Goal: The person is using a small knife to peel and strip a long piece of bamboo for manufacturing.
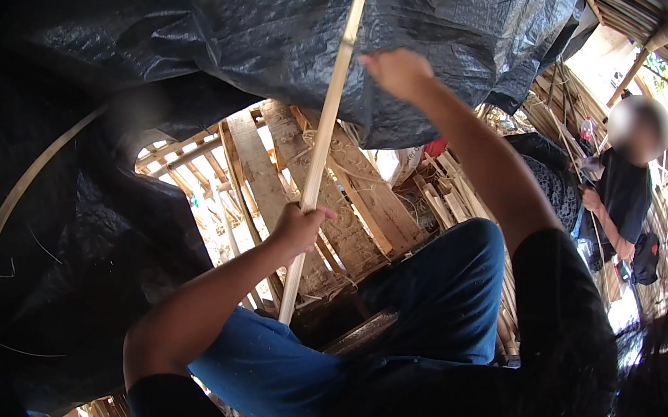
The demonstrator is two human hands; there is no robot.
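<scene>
A long pale bamboo strip point(325, 129) slants up from between my knees and leaves the view at the top edge. My left hand point(299, 229) is wrapped round its lower part. To the right of the strip's upper part, my right hand point(399, 73) is raised with the fingers curled closed, a small gap away from it. Whatever those fingers may hold is hidden or too small to make out. A darker band, like a node, crosses the strip just left of my right hand.
Black plastic sheeting point(141, 42) hangs ahead and to the left, with a curved strip point(19, 194) against it. Worn wooden planks point(334, 208) with gaps lie ahead of my knees. Split bamboo pieces point(461, 188) lie to the right. Farther right another person point(622, 189) sits working.
</scene>
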